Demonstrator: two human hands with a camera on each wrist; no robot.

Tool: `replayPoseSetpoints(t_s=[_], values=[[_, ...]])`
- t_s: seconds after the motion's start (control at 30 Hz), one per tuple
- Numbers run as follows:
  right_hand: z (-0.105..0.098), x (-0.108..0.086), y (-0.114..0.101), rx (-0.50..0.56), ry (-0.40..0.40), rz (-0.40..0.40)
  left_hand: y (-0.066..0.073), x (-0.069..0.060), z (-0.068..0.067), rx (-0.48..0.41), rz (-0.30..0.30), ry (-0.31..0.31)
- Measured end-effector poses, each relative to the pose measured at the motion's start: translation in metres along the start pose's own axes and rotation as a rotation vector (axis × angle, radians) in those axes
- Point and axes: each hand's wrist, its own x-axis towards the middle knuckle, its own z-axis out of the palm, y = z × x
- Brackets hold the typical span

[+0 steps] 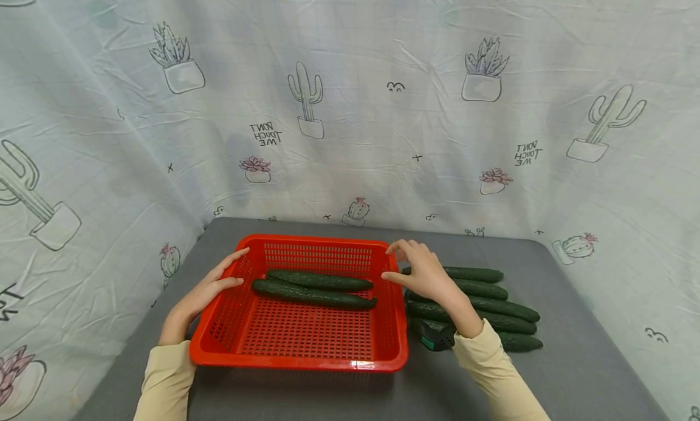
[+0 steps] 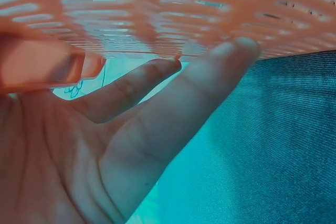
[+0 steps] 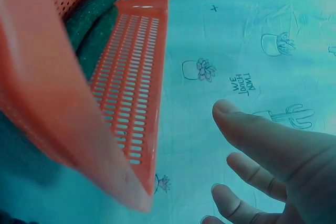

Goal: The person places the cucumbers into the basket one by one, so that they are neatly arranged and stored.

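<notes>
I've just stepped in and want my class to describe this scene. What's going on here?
A person is handling a red basket at a grey table. Their left hand holds its left rim, while their right hand is at the right rim, fingers spread, with a gap to the basket showing in the right wrist view. Two cucumbers lie side by side inside the basket. More cucumbers lie on the table to its right, partly hidden behind the right arm.
</notes>
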Motion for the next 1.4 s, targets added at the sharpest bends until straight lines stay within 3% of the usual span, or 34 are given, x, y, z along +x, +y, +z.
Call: replayPoseSetpoints(t_s=[0.67, 1.4], values=[[0.004, -0.035, 0.03, -0.037, 0.082, -0.023, 0.001, 0.0, 0.0, 0.008, -0.008, 0.009], [0.018, -0.083, 0.07, -0.081, 0.038, 0.03, 0.0, 0.0, 0.0, 0.006, -0.001, 0.007]])
